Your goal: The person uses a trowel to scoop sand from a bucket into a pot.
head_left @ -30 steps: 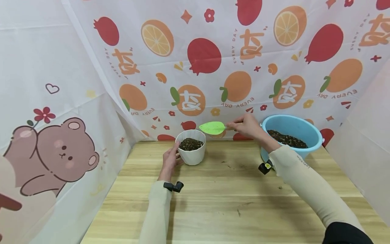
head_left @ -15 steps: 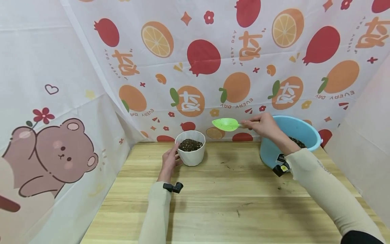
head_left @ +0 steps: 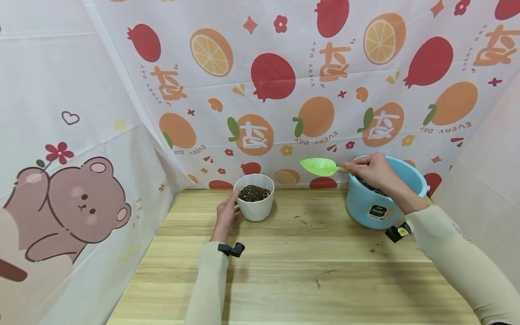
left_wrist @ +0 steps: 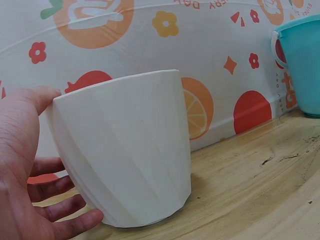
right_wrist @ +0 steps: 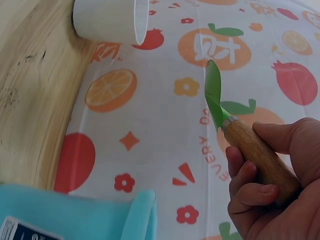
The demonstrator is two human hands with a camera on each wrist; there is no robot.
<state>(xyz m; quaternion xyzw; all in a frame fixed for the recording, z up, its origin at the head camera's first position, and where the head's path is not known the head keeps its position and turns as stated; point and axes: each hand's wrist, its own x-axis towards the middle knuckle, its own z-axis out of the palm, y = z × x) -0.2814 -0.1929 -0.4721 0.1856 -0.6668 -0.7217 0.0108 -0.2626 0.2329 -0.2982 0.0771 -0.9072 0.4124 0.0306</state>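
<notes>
A white pot (head_left: 256, 198) filled with dark soil stands at the back of the wooden table (head_left: 284, 266). My left hand (head_left: 225, 215) holds the pot's left side, thumb at the rim and fingers round the wall; the left wrist view shows the pot (left_wrist: 125, 150) in that hand (left_wrist: 25, 175). My right hand (head_left: 375, 171) grips the wooden handle of a green trowel (head_left: 321, 166), held in the air over the left rim of the blue bucket (head_left: 375, 201). In the right wrist view the trowel (right_wrist: 216, 97) blade looks empty, fingers (right_wrist: 250, 190) curled round its handle.
Soil lies inside the blue bucket, which stands at the back right. Printed fruit-pattern cloth (head_left: 284, 81) closes off the back and both sides. A few soil crumbs (head_left: 308, 222) are scattered on the table between pot and bucket.
My right hand has carried the trowel rightward, from above the pot's right side to the bucket's left rim. The left hand and pot have stayed put.
</notes>
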